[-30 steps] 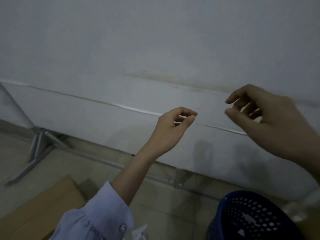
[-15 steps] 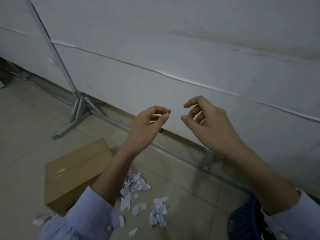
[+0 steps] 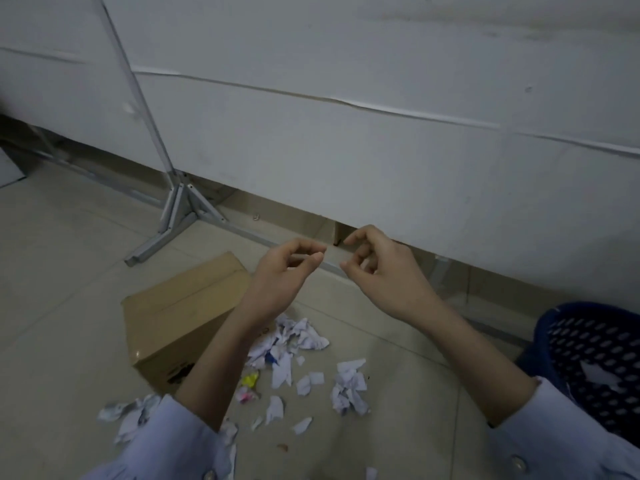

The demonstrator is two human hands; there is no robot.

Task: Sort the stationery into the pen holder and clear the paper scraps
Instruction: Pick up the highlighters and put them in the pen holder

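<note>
White paper scraps [image 3: 287, 344] lie scattered on the tiled floor, with a second small heap [image 3: 349, 386] to the right and a yellow bit [image 3: 250, 379] among them. Both hands hover in the air above them, close together. My left hand [image 3: 284, 275] has thumb and forefinger pinched together, and I make out nothing between them. My right hand [image 3: 377, 271] is loosely curled with thumb and forefinger apart and holds nothing. No pen holder or stationery is in view.
A cardboard box [image 3: 173, 306] lies on the floor left of the scraps. A blue perforated basket [image 3: 568, 306] with a scrap inside stands at the right edge. A white partition panel [image 3: 381, 150] with a metal foot [image 3: 173, 216] runs across the back.
The view has tilted down from the wall to the floor, bringing the scraps and box into sight. My hands have drawn closer together; the left keeps its pinch.
</note>
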